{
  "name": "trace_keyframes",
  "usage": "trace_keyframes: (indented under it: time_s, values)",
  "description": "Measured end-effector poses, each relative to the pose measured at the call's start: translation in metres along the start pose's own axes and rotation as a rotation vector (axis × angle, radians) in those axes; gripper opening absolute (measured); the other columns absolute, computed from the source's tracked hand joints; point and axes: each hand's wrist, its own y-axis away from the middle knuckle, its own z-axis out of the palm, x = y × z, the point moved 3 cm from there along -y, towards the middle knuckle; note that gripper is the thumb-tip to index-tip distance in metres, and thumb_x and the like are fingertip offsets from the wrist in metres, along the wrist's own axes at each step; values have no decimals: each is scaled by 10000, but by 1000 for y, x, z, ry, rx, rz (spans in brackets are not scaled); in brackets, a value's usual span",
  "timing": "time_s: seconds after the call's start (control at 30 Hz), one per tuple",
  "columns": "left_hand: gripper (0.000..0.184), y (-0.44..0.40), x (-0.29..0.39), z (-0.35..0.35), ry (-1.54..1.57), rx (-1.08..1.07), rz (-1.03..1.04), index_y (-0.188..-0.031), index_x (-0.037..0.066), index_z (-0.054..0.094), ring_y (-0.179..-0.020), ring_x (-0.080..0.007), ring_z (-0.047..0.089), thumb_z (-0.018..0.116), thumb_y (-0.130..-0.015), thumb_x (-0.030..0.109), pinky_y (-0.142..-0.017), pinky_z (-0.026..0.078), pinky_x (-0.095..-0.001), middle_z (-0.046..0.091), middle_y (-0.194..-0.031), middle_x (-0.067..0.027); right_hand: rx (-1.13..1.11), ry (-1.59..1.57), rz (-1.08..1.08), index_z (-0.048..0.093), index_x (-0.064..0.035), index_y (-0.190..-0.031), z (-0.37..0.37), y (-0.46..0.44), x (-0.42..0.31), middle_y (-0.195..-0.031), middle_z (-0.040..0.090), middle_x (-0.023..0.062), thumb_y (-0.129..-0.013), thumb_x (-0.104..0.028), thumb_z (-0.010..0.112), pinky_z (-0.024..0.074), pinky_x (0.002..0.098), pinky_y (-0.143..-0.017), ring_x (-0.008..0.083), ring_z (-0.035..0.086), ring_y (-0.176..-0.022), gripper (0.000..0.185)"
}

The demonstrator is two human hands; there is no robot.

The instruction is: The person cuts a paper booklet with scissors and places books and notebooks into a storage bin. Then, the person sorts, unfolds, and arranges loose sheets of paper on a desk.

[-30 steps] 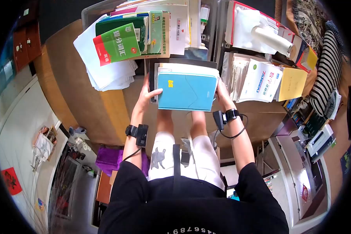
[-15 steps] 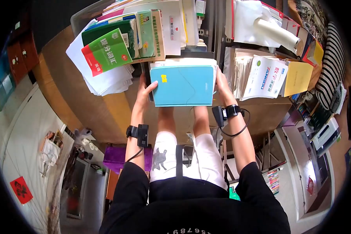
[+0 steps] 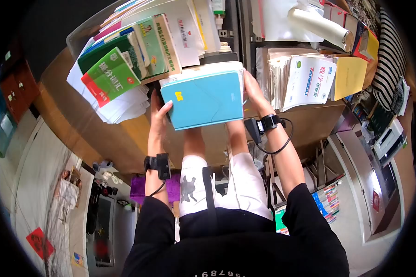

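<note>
A stack of books with a light blue notebook [image 3: 205, 99] on top is held between my two hands over the near edge of the brown table. My left hand [image 3: 159, 113] grips its left side, thumb on the blue cover, other fingers hidden beneath. Along the right side, my right hand [image 3: 255, 94] presses with its fingers partly hidden. Just left of the stack lie a green and red booklet [image 3: 111, 77], green books [image 3: 150, 48] and loose white papers [image 3: 120, 107]. To the right is a paper pile topped by a white workbook [image 3: 308, 83].
Beside the workbook lies a yellow envelope [image 3: 349, 78]. Behind it are a white roll [image 3: 321, 28] and red folders. A clear bin [image 3: 74, 39] holds books at the back left. A purple box [image 3: 148, 188] stands below the table edge.
The held stack has moved left in view and tilted slightly, its right side higher. Both hands have moved with it and keep their hold. The surroundings have shifted and turned in view.
</note>
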Motion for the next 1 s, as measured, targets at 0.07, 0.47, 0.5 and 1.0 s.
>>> trace_keyframes:
  time_s: [0.07,0.47,0.5,1.0]
  values:
    - [885,-6,7,1,-38,-28,12,-1431,9,176,-1301,-258,315,680,-730,203,-1079,233,-356,316,-1417,-154,25,2,-60,538,42,-1088,2,-11,16,-1080,591,207,-981,-412,279,396,361,-889,299,551,-1031,534]
    - [719,-19,-27,-44,-6,5,-185,-1381,47,296,-1222,-239,414,635,-795,290,-1029,325,-361,414,-1339,-109,76,235,-3,516,-2,-1091,9,3,-15,-1132,550,270,-947,-484,221,382,471,-922,436,502,-1080,583]
    - [662,-17,-25,-45,20,24,-210,-1353,41,354,-1181,-231,467,628,-811,304,-1004,372,-357,466,-1300,-102,84,254,18,517,1,-1083,8,8,-25,-1125,554,272,-948,-478,224,383,472,-922,434,504,-1077,578]
    - [625,-6,-10,-37,-22,-28,-297,-1255,61,475,-1089,-267,544,650,-753,391,-945,430,-423,564,-1191,-82,291,146,-69,573,2,-921,11,17,-12,-958,617,238,-948,-391,361,429,462,-863,401,568,-926,447]
